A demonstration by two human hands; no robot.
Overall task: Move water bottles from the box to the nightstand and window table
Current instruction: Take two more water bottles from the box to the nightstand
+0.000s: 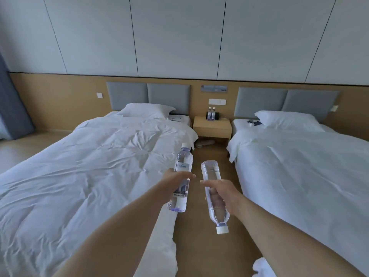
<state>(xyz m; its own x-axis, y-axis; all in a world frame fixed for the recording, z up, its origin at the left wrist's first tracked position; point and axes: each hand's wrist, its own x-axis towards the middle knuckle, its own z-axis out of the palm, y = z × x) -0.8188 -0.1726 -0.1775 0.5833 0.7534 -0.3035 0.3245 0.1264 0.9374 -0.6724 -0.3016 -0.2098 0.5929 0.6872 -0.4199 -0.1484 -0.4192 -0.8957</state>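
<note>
My left hand [175, 181] grips a clear labelled water bottle [182, 164] around its middle, cap pointing away from me. My right hand [223, 193] grips a second clear water bottle [210, 170] upside down, its white cap toward me. Both hands are stretched out over the aisle between two beds. At the far end of the aisle stands a wooden nightstand [212, 126] with two water bottles [211, 114] upright on its top. No box is in view.
A white-sheeted bed [89, 166] lies at the left and another bed [299, 166] at the right, each with a pillow. Small dark items [254, 122] lie on the right bed near its pillow. Slippers [204, 143] sit under the nightstand. A blue curtain [12, 108] hangs far left.
</note>
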